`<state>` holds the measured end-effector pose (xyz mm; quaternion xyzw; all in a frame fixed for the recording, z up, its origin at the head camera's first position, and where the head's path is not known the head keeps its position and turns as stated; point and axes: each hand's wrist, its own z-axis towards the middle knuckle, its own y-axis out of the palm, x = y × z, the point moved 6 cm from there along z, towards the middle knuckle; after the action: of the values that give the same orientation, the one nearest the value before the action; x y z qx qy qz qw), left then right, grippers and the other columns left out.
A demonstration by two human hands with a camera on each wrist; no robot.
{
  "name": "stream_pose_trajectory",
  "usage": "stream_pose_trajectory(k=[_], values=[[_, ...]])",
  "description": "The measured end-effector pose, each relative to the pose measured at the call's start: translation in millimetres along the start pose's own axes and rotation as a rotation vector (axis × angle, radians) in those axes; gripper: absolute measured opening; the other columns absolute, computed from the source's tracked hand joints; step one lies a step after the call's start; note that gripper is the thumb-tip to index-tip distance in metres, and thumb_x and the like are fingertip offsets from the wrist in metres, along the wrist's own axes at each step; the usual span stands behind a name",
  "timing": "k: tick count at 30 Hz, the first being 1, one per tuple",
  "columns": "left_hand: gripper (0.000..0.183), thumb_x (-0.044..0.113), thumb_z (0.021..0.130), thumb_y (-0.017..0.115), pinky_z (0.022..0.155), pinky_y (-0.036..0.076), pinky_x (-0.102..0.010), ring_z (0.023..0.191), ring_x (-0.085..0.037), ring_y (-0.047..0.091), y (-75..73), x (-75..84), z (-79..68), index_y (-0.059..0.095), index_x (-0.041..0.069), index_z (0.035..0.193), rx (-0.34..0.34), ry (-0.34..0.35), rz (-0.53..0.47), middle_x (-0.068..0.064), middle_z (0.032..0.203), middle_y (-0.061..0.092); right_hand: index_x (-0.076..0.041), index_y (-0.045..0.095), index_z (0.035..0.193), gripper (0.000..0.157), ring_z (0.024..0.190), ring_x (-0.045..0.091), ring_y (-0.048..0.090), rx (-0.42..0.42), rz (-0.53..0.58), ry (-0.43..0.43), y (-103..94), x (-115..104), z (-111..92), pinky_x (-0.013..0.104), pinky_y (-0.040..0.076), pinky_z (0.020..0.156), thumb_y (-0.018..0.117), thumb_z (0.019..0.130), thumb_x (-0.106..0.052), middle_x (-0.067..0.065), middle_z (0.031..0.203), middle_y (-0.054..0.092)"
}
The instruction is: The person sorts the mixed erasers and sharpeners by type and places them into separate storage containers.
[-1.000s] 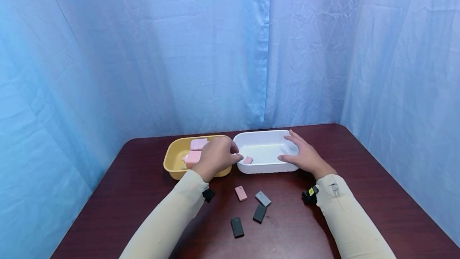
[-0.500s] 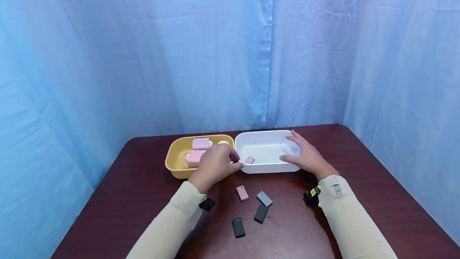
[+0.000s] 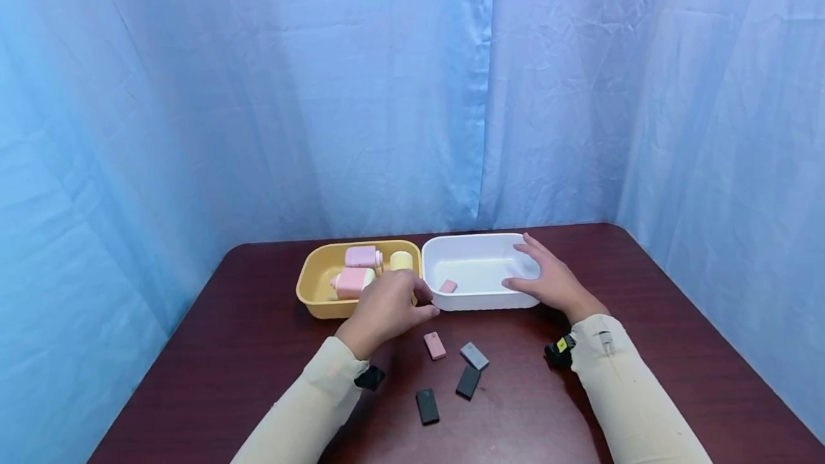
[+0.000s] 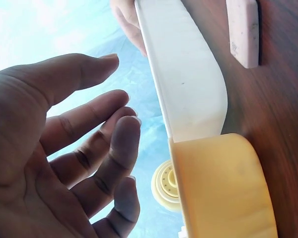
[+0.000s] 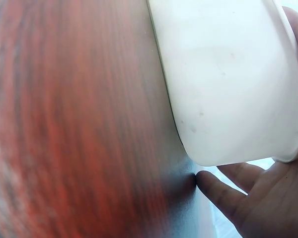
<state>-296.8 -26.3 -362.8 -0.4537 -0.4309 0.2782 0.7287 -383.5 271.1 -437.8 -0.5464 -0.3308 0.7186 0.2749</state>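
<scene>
My left hand [image 3: 387, 306] hovers in front of the yellow basin [image 3: 316, 308], fingers loosely bent and nothing between them. In the left wrist view its thumb and fingertips are apart. My right hand [image 3: 557, 285] holds the right end of the white basin [image 3: 480, 302], thumb over the near rim and fingers around the end wall. Inside the white basin lies a small pink block [image 3: 447, 286]. On the table in front lie another pink block [image 3: 435, 346], a grey block [image 3: 474, 356] and two black blocks [image 3: 467, 382], all small, flat and rectangular.
The yellow basin stands against the white basin's left end. It holds a lilac bottle [image 3: 362, 256], a pink bottle [image 3: 354, 283] and a yellow bottle [image 3: 401, 261]. Blue curtains [image 3: 387, 92] surround the dark red table [image 3: 245, 349] at its back and sides.
My left hand has drawn back toward me from the gap between the basins, uncovering the yellow bottle. My right hand stays at the white basin's end.
</scene>
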Motion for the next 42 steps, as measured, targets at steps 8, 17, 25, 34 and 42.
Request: stream_pose_trajectory(k=[8, 17, 25, 34, 42], values=[[0.026, 0.043, 0.076, 0.077, 0.066, 0.049, -0.026, 0.075, -0.003, 0.057, 12.8, -4.1, -6.9, 0.076, 0.025, 0.094, -0.069, -0.023, -0.004, 0.011, 0.087, 0.07, -0.018, 0.04, 0.145, 0.096, 0.143, 0.031, 0.021, -0.003, 0.006, 0.004, 0.3, 0.3, 0.6, 0.062, 0.025, 0.106, 0.072, 0.069, -0.066, 0.0, 0.16, 0.015], [0.031, 0.042, 0.076, 0.077, 0.07, 0.05, -0.029, 0.08, -0.007, 0.06, 25.0, -6.4, -10.7, 0.076, 0.02, 0.098, -0.111, -0.03, 0.006, 0.01, 0.09, 0.071, -0.018, 0.04, 0.145, 0.094, 0.143, 0.031, 0.021, -0.004, 0.017, -0.002, 0.5, -1.4, 0.0, 0.062, 0.025, 0.106, 0.072, 0.07, -0.064, 0.001, 0.16, 0.015], [0.035, 0.041, 0.076, 0.077, 0.068, 0.05, -0.029, 0.078, -0.006, 0.057, 37.0, -7.1, -14.0, 0.075, 0.017, 0.101, -0.175, -0.062, -0.019, 0.006, 0.093, 0.071, -0.018, 0.04, 0.145, 0.095, 0.143, 0.031, 0.02, -0.007, 0.008, 0.001, 0.8, -1.2, 0.4, 0.062, 0.025, 0.106, 0.072, 0.069, -0.066, 0.0, 0.16, 0.014], [0.018, 0.04, 0.074, 0.077, 0.053, 0.044, -0.027, 0.063, -0.005, 0.053, 50.0, -6.0, -17.0, 0.074, 0.024, 0.083, -0.188, -0.035, -0.001, 0.014, 0.063, 0.06, -0.019, 0.04, 0.145, 0.095, 0.143, 0.032, 0.021, -0.011, 0.002, 0.004, 0.4, -0.5, 1.3, 0.062, 0.025, 0.106, 0.072, 0.069, -0.066, 0.0, 0.16, 0.014], [0.021, 0.044, 0.071, 0.08, 0.05, 0.041, -0.03, 0.06, -0.01, 0.051, 54.4, -6.0, -19.1, 0.07, 0.026, 0.073, -0.236, -0.065, 0.014, 0.011, 0.058, 0.054, -0.019, 0.04, 0.145, 0.094, 0.143, 0.032, 0.021, -0.006, 0.003, -0.003, 0.0, -0.1, 0.4, 0.062, 0.025, 0.106, 0.071, 0.07, -0.066, 0.001, 0.16, 0.014]])
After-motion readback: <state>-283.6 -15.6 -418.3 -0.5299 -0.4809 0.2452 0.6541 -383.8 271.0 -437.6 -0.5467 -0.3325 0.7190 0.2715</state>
